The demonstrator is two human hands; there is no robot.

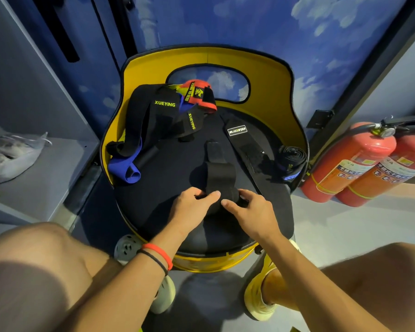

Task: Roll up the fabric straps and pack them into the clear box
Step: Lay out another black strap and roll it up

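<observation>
Hands: left hand point(194, 205) & right hand point(249, 207) both pinched on black strap point(219, 177) roll's near end; loose length runs far, w/ long axis pointing away.

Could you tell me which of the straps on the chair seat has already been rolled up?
The black strap with blue edging at the seat's right edge is a finished coil. The others lie loose, except the plain black strap both hands are working on.

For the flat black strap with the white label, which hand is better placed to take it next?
Probably the right hand: the flat black strap with the white label lies on its side of the black seat; the left hand is farther.
</observation>
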